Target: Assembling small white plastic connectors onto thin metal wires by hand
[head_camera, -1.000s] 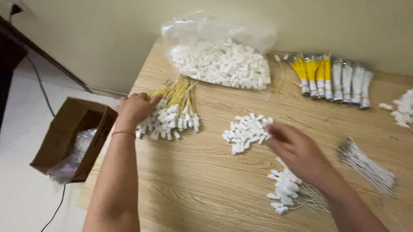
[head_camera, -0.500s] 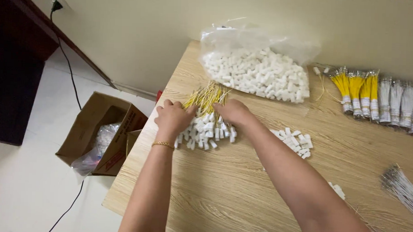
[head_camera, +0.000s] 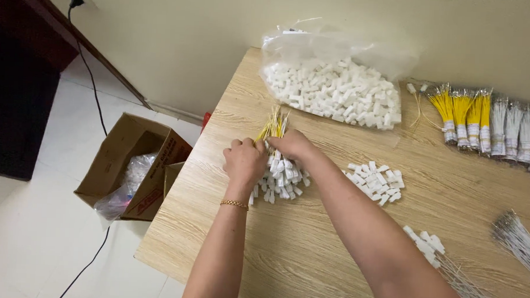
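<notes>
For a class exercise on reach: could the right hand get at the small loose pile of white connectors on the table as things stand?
Probably yes. The right hand is on the yellow wire bundle, and the loose pile of white connectors lies just beside that forearm on bare table, with nothing over it.

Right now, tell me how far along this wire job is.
Done, by the look of it: a bunch of yellow wires already ends in white plugs. In hand: the left hand and right hand both grip that bunch. Left: loose plugs on the table, a full bag of them, and taped wire bundles by the wall.
</notes>
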